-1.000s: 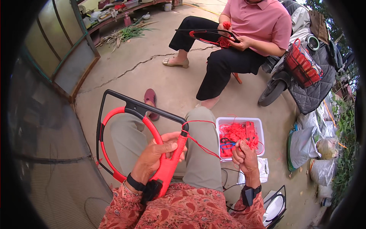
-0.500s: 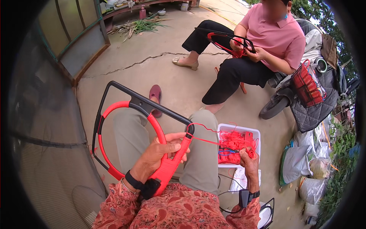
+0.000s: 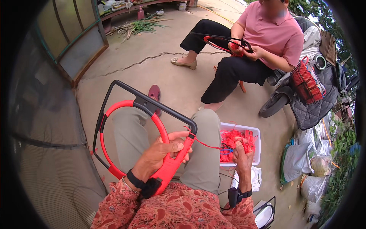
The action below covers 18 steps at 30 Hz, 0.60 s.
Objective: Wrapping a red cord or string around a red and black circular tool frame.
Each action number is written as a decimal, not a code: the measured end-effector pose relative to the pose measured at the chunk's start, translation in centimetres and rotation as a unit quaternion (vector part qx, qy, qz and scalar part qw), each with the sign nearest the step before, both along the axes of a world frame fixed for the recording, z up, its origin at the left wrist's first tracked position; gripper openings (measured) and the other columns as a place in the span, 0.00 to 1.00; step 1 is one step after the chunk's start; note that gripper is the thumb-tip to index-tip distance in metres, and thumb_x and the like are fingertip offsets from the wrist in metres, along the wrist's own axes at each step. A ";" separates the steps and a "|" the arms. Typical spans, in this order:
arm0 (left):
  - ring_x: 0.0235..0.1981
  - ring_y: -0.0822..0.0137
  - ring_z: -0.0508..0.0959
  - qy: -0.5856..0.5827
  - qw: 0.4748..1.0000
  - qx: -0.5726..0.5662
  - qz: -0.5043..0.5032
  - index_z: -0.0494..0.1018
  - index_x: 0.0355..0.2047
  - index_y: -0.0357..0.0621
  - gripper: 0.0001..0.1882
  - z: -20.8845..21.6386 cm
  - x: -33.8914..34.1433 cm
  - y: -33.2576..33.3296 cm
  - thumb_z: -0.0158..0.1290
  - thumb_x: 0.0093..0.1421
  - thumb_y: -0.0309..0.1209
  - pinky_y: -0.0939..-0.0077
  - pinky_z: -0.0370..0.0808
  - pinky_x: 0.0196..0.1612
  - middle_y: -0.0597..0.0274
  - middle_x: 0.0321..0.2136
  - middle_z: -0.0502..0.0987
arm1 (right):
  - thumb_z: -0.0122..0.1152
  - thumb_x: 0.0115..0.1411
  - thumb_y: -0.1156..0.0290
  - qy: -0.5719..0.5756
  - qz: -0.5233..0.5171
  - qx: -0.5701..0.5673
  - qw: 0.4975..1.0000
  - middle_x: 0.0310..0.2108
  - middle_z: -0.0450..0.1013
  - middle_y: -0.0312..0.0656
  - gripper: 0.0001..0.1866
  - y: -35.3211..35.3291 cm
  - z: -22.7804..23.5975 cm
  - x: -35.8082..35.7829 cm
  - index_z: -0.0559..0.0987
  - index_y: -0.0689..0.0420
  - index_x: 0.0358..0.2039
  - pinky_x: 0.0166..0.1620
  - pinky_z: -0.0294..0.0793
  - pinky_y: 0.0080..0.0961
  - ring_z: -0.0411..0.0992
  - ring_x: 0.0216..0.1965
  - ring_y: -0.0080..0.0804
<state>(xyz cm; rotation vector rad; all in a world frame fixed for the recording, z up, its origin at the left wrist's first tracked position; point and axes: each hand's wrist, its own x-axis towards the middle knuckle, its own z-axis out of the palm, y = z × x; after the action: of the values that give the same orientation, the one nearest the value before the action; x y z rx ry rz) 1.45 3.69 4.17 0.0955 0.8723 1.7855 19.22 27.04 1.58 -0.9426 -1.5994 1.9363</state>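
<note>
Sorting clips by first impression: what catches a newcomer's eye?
Likely the black frame with red-wrapped curved bars, left of centre in the left hand. A thin red cord runs from its corner toward the right hand, by a white plastic tub of red strands. A person in a pink shirt sits at upper right.

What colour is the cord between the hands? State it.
The cord is red, in the head view.

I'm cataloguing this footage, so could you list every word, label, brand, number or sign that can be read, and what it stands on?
No text can be read in this view.
White packet near the tub: any print is too small.
Pale sacks at right: any markings are too blurred.
Black-and-red frame: no lettering seen.
</note>
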 end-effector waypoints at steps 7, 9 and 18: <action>0.27 0.59 0.80 0.022 0.999 0.041 -0.002 0.60 0.57 0.30 0.29 -2.2 0.2 0.5 0.55 0.57 0.27 0.71 0.79 0.33 0.47 0.33 0.77 | 0.62 0.59 0.64 -0.049 0.224 0.139 0.963 0.17 0.58 0.24 0.13 -6.1 0.5 -4.5 0.74 0.60 0.38 0.18 0.48 0.14 0.51 0.14 0.11; 0.27 0.60 0.80 0.013 0.999 0.043 -0.024 0.61 0.56 0.30 0.29 -1.5 0.0 0.2 0.55 0.56 0.27 0.71 0.78 0.32 0.47 0.33 0.77 | 0.63 0.59 0.64 -0.045 0.198 0.078 0.976 0.17 0.58 0.24 0.13 -4.8 1.0 -2.3 0.74 0.59 0.36 0.17 0.48 0.14 0.51 0.14 0.12; 0.27 0.59 0.80 -0.016 0.999 0.043 0.013 0.62 0.53 0.32 0.25 -2.2 -0.4 -0.4 0.54 0.56 0.24 0.70 0.80 0.31 0.46 0.33 0.76 | 0.55 0.63 0.70 -0.066 -0.046 0.039 0.996 0.13 0.51 0.22 0.06 2.2 -0.4 3.6 0.74 0.57 0.38 0.14 0.45 0.14 0.47 0.11 0.11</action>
<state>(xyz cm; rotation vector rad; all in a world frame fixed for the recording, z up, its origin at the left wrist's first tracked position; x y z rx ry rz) 1.07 3.29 1.96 0.1113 0.7778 1.8448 22.82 29.21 1.17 -1.1119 -1.6603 1.7689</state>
